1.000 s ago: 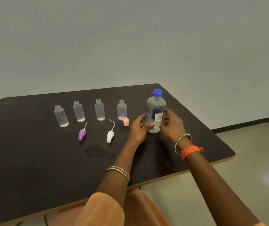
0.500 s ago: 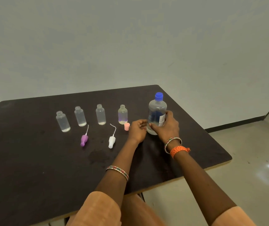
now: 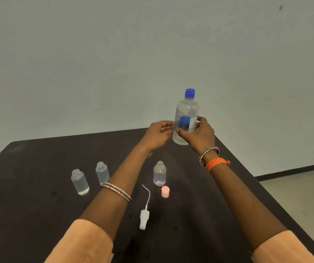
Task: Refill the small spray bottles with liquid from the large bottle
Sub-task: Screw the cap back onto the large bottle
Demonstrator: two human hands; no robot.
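My right hand point(image 3: 198, 132) grips the large clear bottle point(image 3: 187, 111) around its lower half and holds it upright above the table, its blue cap point(image 3: 190, 93) on. Just left of the bottle hovers my left hand point(image 3: 159, 133), fingers loosely curled and holding nothing; whether it touches the bottle is unclear. Three small uncapped bottles stand on the table: one at the left point(image 3: 80, 184), one beside it point(image 3: 102, 172), and one with a purple tint at its base point(image 3: 160, 173). My left forearm hides the space between them.
A white spray head with a thin tube point(image 3: 144, 219) lies on the dark table point(image 3: 28, 205), with a pink cap point(image 3: 165, 191) standing just right of it. The table's right edge point(image 3: 266, 188) drops to a pale floor. A plain wall stands behind.
The large bottle has been lifted off the table in my right hand. My left hand rose alongside it. The camera moved closer over the table, and my left arm now covers the purple spray head.
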